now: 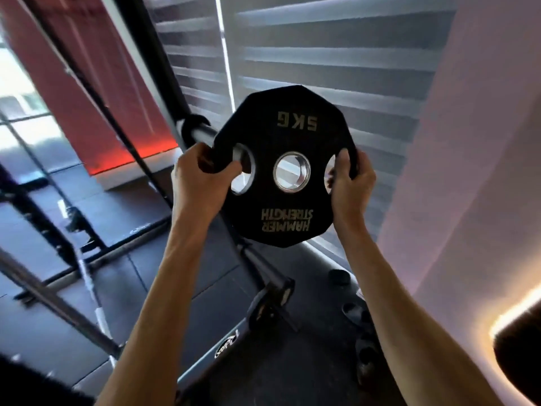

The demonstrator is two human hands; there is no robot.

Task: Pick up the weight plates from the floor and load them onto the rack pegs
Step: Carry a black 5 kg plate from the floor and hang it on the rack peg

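Note:
A black 5 KG weight plate (285, 168) with a steel-ringed centre hole is held upright at chest height, its lettering upside down. My left hand (199, 178) grips its left edge, thumb through the left grip hole. My right hand (349, 183) grips its right edge, fingers curled through the right grip hole. A grey rack peg (202, 133) sticks out from the black rack upright (158, 63) just left of the plate, partly hidden behind it. A lower grey peg (268, 269) shows below the plate.
More black plates (363, 344) lie on the dark rubber floor at the lower right, beside a pale wall (483, 171). Window blinds (322, 68) hang behind the plate. A barbell (93, 300) and rack frame bars cross the left side.

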